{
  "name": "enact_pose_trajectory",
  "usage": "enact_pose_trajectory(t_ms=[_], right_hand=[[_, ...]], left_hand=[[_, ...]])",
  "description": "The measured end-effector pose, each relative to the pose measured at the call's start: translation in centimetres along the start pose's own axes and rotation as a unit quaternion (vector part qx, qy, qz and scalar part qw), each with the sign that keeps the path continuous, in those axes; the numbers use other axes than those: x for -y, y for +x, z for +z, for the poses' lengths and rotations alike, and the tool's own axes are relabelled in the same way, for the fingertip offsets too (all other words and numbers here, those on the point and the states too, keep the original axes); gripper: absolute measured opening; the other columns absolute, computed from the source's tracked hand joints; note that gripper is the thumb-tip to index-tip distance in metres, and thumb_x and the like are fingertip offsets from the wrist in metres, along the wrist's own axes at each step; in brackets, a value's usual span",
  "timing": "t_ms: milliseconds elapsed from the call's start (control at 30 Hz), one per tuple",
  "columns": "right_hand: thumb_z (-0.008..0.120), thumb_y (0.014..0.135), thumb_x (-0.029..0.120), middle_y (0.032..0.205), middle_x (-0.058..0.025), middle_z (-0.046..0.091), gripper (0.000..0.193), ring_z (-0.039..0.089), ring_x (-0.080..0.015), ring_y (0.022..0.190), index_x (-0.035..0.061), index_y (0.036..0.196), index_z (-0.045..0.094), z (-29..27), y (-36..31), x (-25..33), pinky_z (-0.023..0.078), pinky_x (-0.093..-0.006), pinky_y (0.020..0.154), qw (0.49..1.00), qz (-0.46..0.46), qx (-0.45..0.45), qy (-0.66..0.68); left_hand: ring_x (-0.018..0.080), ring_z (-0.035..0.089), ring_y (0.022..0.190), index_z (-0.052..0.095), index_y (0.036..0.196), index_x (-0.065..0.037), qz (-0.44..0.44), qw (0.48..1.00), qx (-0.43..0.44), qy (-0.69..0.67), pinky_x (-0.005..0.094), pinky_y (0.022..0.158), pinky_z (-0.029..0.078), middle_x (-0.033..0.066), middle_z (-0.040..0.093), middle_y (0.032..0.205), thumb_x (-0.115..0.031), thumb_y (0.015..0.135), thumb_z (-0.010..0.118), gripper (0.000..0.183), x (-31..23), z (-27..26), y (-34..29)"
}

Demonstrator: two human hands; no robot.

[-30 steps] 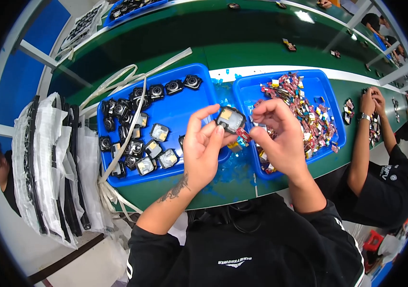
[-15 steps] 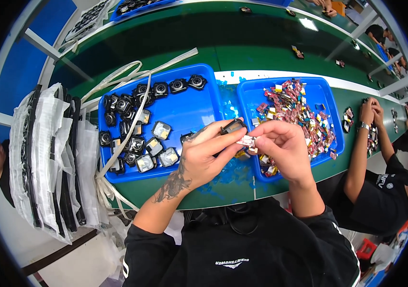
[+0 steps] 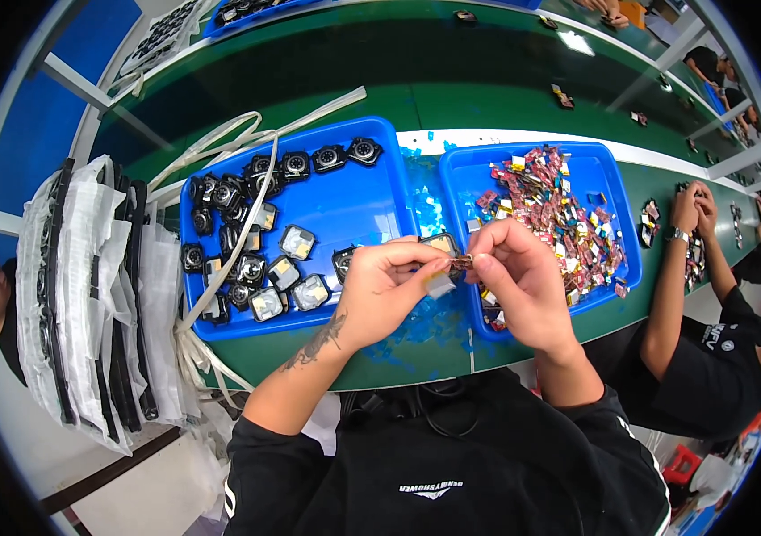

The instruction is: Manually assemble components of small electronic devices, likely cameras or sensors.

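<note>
The person's left hand (image 3: 379, 290) grips a dark-rimmed case (image 3: 439, 242); the right hand (image 3: 528, 290) pinches a small board (image 3: 462, 262) between both hands' fingertips. The step appears to be working board against case; next, steady pinching is called for. Left of the fingers sits a tray of cases (image 3: 354, 201); rightward, a tray of boards (image 3: 479, 163) (loosely heaped). Beneath: green table (image 3: 510, 355). Far right: a co-worker (image 3: 711, 348).

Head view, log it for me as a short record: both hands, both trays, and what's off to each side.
Left hand: grips a dark case
Right hand: pinches a small part close to the case
Left tray: blue; black cases, some pale side up
Right tray: blue; heaped red, white and yellow pieces
Far left: white-wrapped stack
Right side: co-worker in black
</note>
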State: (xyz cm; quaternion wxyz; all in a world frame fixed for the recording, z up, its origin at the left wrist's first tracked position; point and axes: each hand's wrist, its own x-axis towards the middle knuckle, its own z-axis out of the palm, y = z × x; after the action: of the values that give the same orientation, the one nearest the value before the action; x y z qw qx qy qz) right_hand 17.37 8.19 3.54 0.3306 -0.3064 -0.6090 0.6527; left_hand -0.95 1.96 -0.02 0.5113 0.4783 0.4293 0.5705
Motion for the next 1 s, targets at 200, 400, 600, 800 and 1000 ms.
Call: enact_pose_trajectory(t_ms=[200, 400, 600, 800, 1000], right_hand=[[0.066, 0.087, -0.005, 0.089, -0.002, 0.059, 0.02, 0.059, -0.0041, 0.081, 0.0015, 0.1, 0.052, 1.2, 0.2, -0.4, 0.045, -0.0177, 0.061, 0.995, -0.059, -0.068, -0.034], [0.07, 0.085, -0.004, 0.084, -0.0024, 0.061, 0.024, 0.059, -0.0043, 0.071, 0.0028, 0.097, 0.051, 1.0, 0.8, -0.8, 0.044, -0.0175, 0.058, 0.985, -0.068, -0.099, -0.125], [0.07, 0.084, -0.005, 0.087, -0.0033, 0.063, 0.023, 0.055, -0.0019, 0.067, 0.0033, 0.093, 0.051, 1.3, 0.8, -1.8, 0.041, -0.0161, 0.056, 0.986, -0.092, -0.119, -0.067], [0.071, 0.083, -0.005, 0.085, -0.0026, 0.063, 0.023, 0.052, -0.0006, 0.065, 0.0041, 0.09, 0.051, 1.5, 0.7, -0.9, 0.038, -0.0155, 0.056, 0.989, -0.057, -0.126, -0.048], [0.075, 0.08, -0.003, 0.081, -0.0015, 0.061, 0.027, 0.052, -0.0031, 0.066, 0.0039, 0.093, 0.052, 1.2, 0.7, -1.7, 0.039, -0.0173, 0.055, 0.971, -0.1, -0.123, -0.178]], left_hand=[[0.0154, 0.065, 0.1, 0.065, 0.113, 0.006, -0.074, 0.993, -0.02, -0.093, 0.027, 0.089, 0.055, 0.0087, 0.066, 0.103, 0.003, 0.091, 0.061, 0.023, -0.3, 0.9, -0.3], [0.0171, 0.064, 0.108, 0.055, 0.131, 0.003, -0.044, 0.994, -0.026, -0.099, 0.0291, 0.094, 0.053, 0.0121, 0.063, 0.121, 0.006, 0.091, 0.059, 0.04, -0.8, 1.1, -0.1], [0.016, 0.063, 0.107, 0.054, 0.133, 0.002, -0.032, 0.995, -0.043, -0.08, 0.0294, 0.094, 0.053, 0.0125, 0.06, 0.128, 0.006, 0.09, 0.061, 0.043, -0.5, 1.2, -0.1], [0.0135, 0.062, 0.106, 0.054, 0.133, 0.001, -0.02, 0.997, -0.039, -0.059, 0.0266, 0.09, 0.052, 0.0113, 0.06, 0.129, 0.008, 0.089, 0.06, 0.045, -0.4, 0.9, 0.0], [0.0129, 0.06, 0.109, 0.051, 0.137, 0.001, -0.003, 0.996, -0.037, -0.087, 0.0257, 0.09, 0.051, 0.0134, 0.06, 0.128, 0.009, 0.09, 0.058, 0.048, 0.1, 1.2, -0.1]])
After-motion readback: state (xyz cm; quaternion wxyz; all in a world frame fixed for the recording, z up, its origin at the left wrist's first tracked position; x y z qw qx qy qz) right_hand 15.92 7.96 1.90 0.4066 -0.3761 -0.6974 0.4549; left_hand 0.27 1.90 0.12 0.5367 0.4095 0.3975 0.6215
